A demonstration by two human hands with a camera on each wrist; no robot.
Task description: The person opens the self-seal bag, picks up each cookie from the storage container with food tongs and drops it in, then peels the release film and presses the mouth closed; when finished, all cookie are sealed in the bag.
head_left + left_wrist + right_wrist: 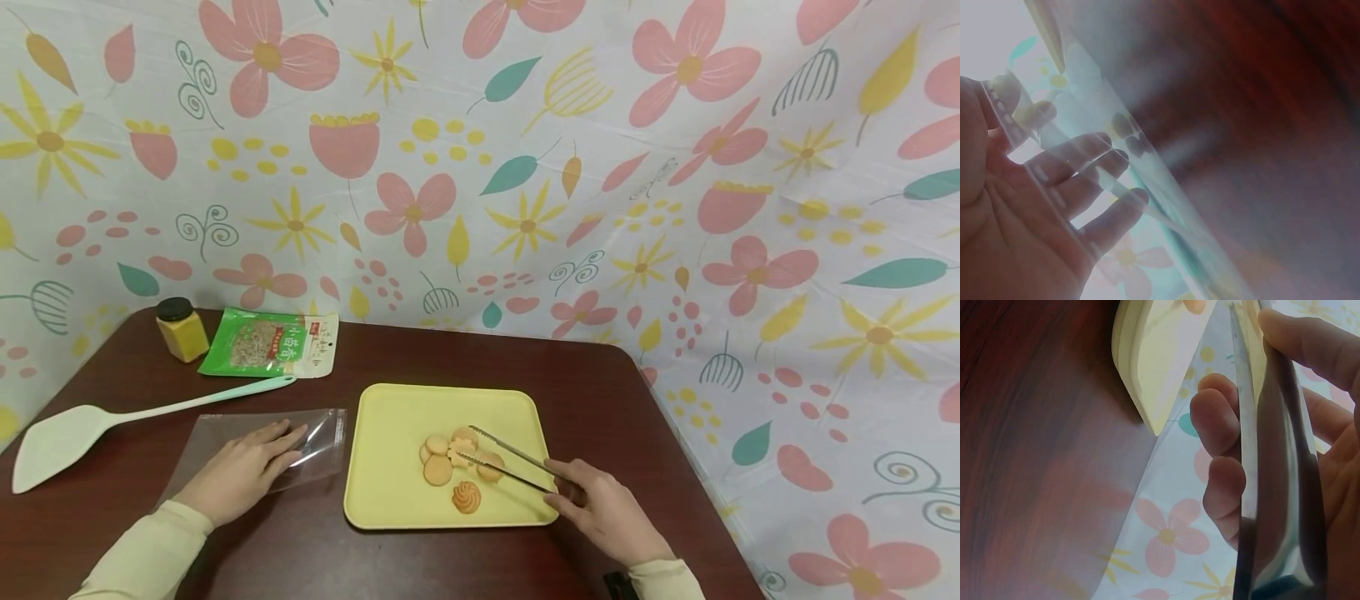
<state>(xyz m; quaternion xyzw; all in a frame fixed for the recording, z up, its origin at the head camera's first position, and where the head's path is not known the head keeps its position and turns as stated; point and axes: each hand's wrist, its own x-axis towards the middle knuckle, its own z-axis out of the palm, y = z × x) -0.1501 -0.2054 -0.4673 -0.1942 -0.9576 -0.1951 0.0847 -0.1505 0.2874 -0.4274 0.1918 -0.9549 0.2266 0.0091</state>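
My left hand (pixel 240 475) lies over a clear plastic bag (pixel 201 440) left of the tray, fingers extended and slightly bent. In the left wrist view, the film crosses in front of the fingers (pixel 1079 162). My right hand (pixel 611 512) grips metal tongs (pixel 512 450) at the tray's right edge. Their two arms stand apart, tips among the cookies. Several round cookies (pixel 438 470) cluster on the yellow tray (pixel 420 410), with a swirled cookie (pixel 467 497) nearer its front. Whether the tips touch a cookie I cannot tell. Fingers and thumb flank the tongs (pixel 1275 469) in the right wrist view.
A pale spatula (pixel 63 446) lies at the left, its handle pointing toward the tray. Behind it are a yellow jar with a black lid (pixel 185 335) and a green-and-white packet (pixel 258 343). A flowered cloth (pixel 465 192) hangs behind the dark table (pixel 592 375).
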